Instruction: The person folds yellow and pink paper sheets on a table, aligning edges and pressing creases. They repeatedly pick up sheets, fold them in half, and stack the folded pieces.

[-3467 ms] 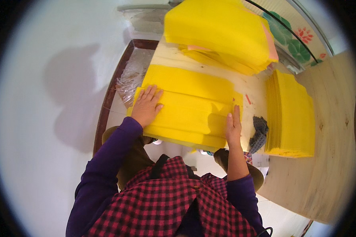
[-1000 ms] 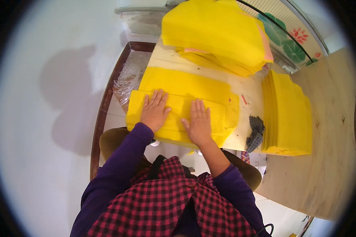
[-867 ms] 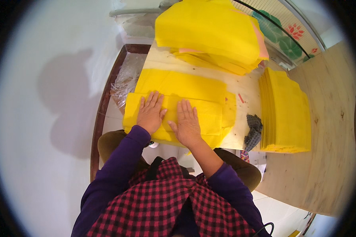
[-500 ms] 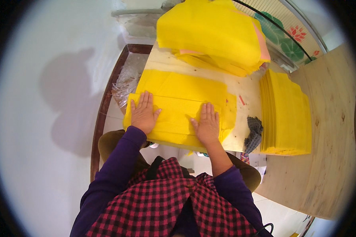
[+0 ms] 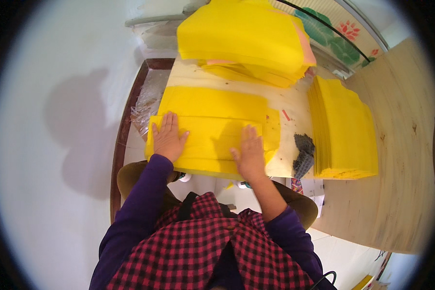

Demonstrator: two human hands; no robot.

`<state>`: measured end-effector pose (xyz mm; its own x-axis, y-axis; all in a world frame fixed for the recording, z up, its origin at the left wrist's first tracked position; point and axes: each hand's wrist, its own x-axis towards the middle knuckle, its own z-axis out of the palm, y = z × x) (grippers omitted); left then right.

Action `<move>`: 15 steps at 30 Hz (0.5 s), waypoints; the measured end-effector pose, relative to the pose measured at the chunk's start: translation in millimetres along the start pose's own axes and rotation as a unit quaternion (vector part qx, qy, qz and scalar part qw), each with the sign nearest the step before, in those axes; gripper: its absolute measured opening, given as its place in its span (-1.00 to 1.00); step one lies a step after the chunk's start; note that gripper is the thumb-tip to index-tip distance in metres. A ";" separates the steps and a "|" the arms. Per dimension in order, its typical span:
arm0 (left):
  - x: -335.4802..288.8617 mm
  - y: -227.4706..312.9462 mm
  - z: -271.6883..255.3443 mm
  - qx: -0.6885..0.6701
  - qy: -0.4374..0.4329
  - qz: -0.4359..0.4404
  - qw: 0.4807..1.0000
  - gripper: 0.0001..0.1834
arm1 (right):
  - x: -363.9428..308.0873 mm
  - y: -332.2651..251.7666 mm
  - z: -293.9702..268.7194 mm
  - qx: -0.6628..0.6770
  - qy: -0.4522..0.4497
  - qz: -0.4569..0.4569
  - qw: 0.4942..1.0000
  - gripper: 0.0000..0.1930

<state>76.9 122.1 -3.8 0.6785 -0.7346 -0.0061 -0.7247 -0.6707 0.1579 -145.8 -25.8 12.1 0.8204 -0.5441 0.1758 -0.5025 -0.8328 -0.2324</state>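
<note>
A folded yellow sheet (image 5: pixel 205 141), paper or thin cloth, lies along the near edge of the wooden table (image 5: pixel 237 84), with creases running across it. My left hand (image 5: pixel 168 137) rests flat on its left part, fingers stretched and thumb out to the side. Over its right part is my right hand (image 5: pixel 250 152), slightly blurred, with fingers extended and a shadow on the sheet beside it. Neither hand grips anything. Beyond the fold, a flat yellow layer (image 5: pixel 212 100) reaches toward the middle of the table.
A thick yellow pile (image 5: pixel 241 34) with pinkish edges stands at the far side. To the right is a tall stack of folded yellow sheets (image 5: pixel 345 128). A crumpled dark grey cloth (image 5: pixel 303 155) and a small red strip (image 5: pixel 286 115) lie between. Clear plastic (image 5: pixel 147 99) sits left of the table.
The view has shifted, so the table things appear farther left. My right hand has moved slightly rightward over the sheet and seems a little raised. My left hand stays flat.
</note>
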 end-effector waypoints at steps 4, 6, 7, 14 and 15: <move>-0.6 -0.6 2.1 0.005 0.009 0.004 1.000 -0.23 | -19.7 -39.5 6.3 0.072 -0.070 -0.041 0.994 -0.21; -0.9 -1.1 3.2 0.003 0.014 0.007 1.000 -0.23 | -28.8 -46.2 3.4 0.096 -0.082 -0.053 0.991 -0.21; -1.2 -1.6 3.7 -0.001 0.016 0.009 1.000 -0.23 | -32.7 -47.4 1.4 0.097 -0.084 -0.055 0.990 -0.20; -1.9 -5.4 7.6 -0.025 0.042 0.018 0.999 -0.25 | -37.5 -33.7 -3.9 0.068 -0.096 -0.045 0.992 -0.20; -2.3 -5.8 8.0 -0.018 0.044 0.021 0.999 -0.26 | -36.9 -33.7 -2.6 0.058 -0.102 -0.042 0.992 -0.20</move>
<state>78.6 126.9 -12.7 0.6568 -0.7490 0.0869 -0.7488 -0.6344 0.1918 -159.9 22.1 16.0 0.9024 -0.4309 0.0039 -0.4046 -0.8505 -0.3359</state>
